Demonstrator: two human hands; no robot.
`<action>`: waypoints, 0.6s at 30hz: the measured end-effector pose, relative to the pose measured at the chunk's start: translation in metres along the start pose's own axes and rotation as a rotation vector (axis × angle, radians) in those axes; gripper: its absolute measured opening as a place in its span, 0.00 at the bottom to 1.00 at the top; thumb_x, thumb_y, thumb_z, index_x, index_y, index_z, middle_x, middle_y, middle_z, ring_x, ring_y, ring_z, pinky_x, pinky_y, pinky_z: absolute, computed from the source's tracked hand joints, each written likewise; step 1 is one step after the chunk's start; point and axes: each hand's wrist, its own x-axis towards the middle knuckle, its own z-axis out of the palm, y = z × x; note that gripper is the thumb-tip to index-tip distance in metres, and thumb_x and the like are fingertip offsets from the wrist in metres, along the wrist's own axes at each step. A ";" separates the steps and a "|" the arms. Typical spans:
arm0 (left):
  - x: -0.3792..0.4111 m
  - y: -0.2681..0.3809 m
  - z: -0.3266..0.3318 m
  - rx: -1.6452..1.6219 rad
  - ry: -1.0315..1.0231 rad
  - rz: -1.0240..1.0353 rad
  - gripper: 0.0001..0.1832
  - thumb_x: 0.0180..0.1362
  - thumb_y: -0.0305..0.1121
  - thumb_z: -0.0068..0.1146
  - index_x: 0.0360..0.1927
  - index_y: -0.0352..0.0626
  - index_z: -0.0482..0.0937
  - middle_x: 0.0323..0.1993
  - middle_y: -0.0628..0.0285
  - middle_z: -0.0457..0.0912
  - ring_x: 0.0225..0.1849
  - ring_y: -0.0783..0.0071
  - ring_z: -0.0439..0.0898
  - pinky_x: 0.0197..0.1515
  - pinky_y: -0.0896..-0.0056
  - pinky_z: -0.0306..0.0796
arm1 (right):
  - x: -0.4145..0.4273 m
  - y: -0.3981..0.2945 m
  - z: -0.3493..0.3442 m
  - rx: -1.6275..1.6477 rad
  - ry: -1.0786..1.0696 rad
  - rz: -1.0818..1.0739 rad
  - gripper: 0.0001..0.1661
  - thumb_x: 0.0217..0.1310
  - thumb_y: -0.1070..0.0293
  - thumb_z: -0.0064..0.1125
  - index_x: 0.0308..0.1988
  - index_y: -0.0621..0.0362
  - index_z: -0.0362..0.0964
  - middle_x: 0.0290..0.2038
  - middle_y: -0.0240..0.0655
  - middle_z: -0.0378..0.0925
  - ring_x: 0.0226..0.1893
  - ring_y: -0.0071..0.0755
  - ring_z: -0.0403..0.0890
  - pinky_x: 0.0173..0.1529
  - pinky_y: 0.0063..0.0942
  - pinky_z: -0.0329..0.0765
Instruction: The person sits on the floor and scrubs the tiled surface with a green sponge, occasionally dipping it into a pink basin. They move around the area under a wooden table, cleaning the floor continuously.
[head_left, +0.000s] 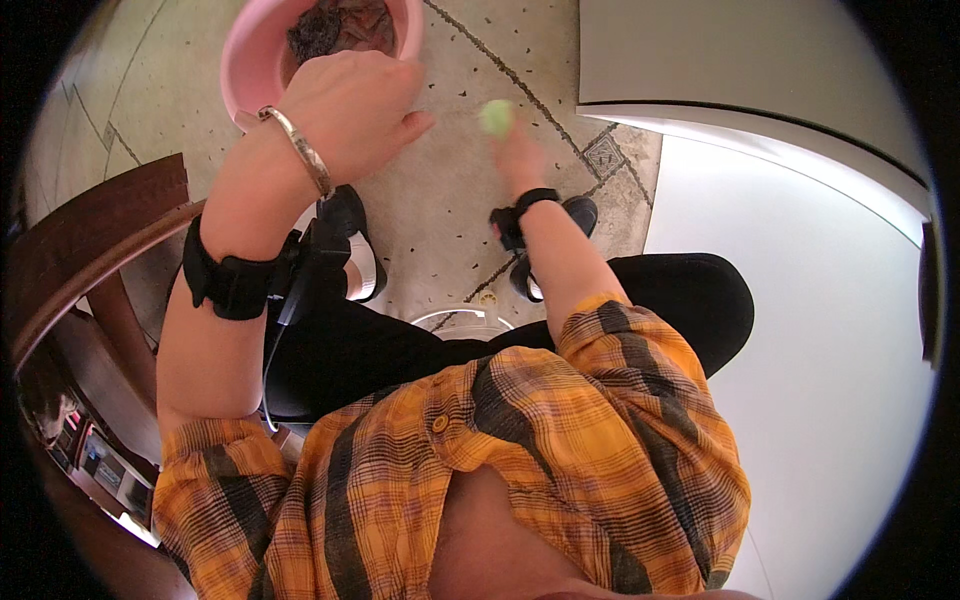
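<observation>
A pink plastic basin (251, 56) stands on the floor at the upper left, with dark, wet-looking cloth (341, 28) inside it. My left hand (352, 112) is over the basin's near edge, back upward, the thumb pointing right. Its fingertips are hidden, so whether they touch the rim or hold anything does not show. My right hand (519, 156), blurred by motion, is above the floor to the right of the basin. Between its fingers is a small, rounded, pale green object (496, 118), too blurred to name more exactly.
Dark wooden furniture (112, 232) curves along the left. To the right are a large white panel (780, 247) and a grey one (750, 60). The tiled floor (450, 187) carries scattered dark specks. A transparent curved rim (439, 319) shows between my legs.
</observation>
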 end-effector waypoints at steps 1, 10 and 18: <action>0.003 -0.001 0.004 -0.006 0.010 0.014 0.15 0.58 0.43 0.54 0.38 0.41 0.74 0.29 0.49 0.80 0.36 0.46 0.79 0.38 0.49 0.71 | -0.003 -0.016 0.004 -0.078 -0.135 -0.140 0.41 0.60 0.46 0.53 0.68 0.41 0.48 0.39 0.48 0.81 0.41 0.52 0.82 0.44 0.45 0.77; -0.012 -0.002 -0.001 -0.024 -0.024 -0.063 0.14 0.58 0.43 0.54 0.36 0.42 0.73 0.29 0.50 0.80 0.35 0.46 0.78 0.37 0.50 0.71 | -0.014 0.076 -0.050 0.262 0.245 0.513 0.37 0.58 0.52 0.56 0.64 0.46 0.55 0.44 0.51 0.79 0.45 0.55 0.80 0.49 0.45 0.76; 0.002 0.002 0.005 0.003 0.043 0.033 0.15 0.57 0.42 0.55 0.33 0.39 0.74 0.27 0.49 0.79 0.34 0.47 0.79 0.36 0.51 0.72 | -0.021 -0.007 -0.021 0.051 -0.135 0.166 0.35 0.58 0.47 0.54 0.62 0.47 0.58 0.47 0.45 0.79 0.48 0.52 0.79 0.50 0.45 0.75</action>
